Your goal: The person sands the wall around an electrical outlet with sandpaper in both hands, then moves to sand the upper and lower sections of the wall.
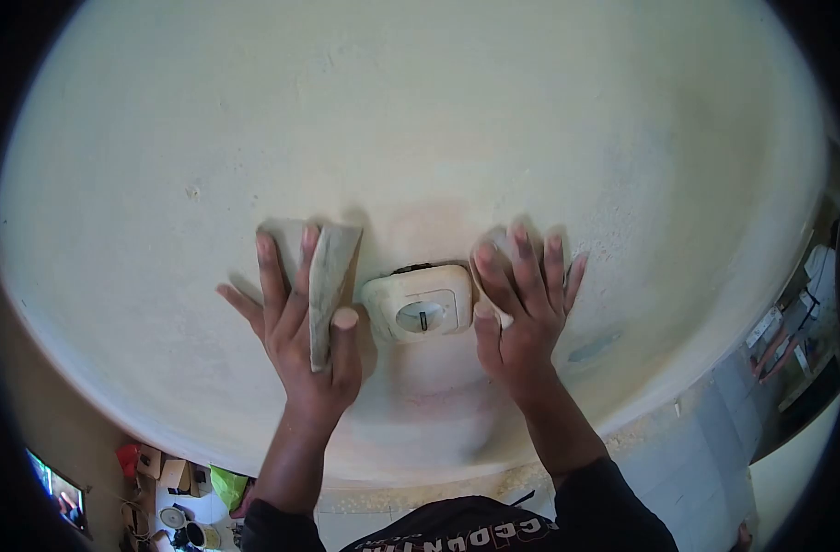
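Note:
My left hand (300,336) lies against the pale wall (411,138) with its fingers spread. A folded grey-beige sheet (331,285), either cloth or sandpaper, is held between its thumb and fingers, part of it flat under the fingertips. To the right, my right hand (527,317) presses on the wall over a similar pale piece (504,318), mostly hidden beneath the fingers. Between the hands sits a white wall socket (449,299) with a round recess. A dark gap shows along the socket's top edge. The right thumb and index finger are close by its right side.
Small chips and a grey patch (595,347) mark the wall. At the lower left are a lit screen (59,492), cardboard boxes (176,476), a green bag (227,486) and several pots or bowls. Assorted items stand at the right edge above a tiled floor (700,451).

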Action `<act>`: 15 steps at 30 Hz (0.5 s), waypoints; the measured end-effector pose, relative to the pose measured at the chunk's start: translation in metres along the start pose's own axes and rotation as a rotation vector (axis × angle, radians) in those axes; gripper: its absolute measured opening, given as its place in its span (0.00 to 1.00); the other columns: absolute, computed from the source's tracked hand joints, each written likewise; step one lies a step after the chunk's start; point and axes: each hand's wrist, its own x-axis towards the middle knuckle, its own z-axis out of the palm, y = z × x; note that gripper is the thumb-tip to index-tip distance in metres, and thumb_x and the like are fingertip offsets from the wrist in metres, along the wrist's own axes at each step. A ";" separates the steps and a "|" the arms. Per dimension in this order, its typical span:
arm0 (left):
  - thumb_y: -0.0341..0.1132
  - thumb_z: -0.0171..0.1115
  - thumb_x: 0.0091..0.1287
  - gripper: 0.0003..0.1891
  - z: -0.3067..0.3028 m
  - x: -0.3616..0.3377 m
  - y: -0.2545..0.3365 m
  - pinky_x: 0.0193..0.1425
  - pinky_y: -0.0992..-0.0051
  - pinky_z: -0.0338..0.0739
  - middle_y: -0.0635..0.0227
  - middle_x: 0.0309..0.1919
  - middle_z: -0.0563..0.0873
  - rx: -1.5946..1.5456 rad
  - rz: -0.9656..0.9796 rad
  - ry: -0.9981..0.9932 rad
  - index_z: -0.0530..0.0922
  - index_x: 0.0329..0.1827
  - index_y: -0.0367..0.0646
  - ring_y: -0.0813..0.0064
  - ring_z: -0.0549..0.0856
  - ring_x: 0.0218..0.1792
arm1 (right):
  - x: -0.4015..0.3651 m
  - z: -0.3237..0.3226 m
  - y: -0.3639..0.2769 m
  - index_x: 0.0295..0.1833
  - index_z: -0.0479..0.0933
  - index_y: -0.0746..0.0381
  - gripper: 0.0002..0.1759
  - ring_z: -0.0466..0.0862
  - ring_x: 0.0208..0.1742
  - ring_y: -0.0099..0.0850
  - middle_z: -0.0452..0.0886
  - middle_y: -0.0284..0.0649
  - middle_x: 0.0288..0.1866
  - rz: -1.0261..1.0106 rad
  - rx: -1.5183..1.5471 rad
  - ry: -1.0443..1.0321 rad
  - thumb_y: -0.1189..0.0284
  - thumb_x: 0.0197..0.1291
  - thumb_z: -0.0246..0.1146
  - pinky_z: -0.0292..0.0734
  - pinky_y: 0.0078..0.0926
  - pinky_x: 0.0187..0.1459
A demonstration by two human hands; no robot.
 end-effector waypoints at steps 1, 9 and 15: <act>0.46 0.40 0.72 0.25 0.000 -0.011 -0.004 0.69 0.41 0.19 0.62 0.65 0.73 0.013 -0.024 -0.010 0.70 0.64 0.36 0.50 0.50 0.75 | -0.006 0.000 0.003 0.64 0.73 0.40 0.25 0.53 0.76 0.43 0.62 0.32 0.73 0.002 0.007 -0.009 0.58 0.58 0.53 0.28 0.61 0.70; 0.49 0.40 0.73 0.28 0.006 -0.018 -0.002 0.69 0.42 0.18 0.57 0.65 0.71 -0.030 -0.043 0.021 0.69 0.64 0.35 0.51 0.48 0.75 | 0.003 -0.006 0.004 0.63 0.73 0.39 0.24 0.54 0.75 0.43 0.65 0.31 0.71 -0.029 -0.021 -0.008 0.55 0.61 0.51 0.30 0.61 0.70; 0.53 0.38 0.72 0.31 0.006 -0.056 -0.015 0.69 0.44 0.18 0.51 0.67 0.69 0.003 -0.110 -0.067 0.68 0.65 0.33 0.52 0.46 0.75 | -0.059 0.013 0.016 0.62 0.74 0.39 0.24 0.53 0.75 0.44 0.64 0.32 0.72 0.029 0.008 -0.051 0.52 0.61 0.50 0.30 0.62 0.70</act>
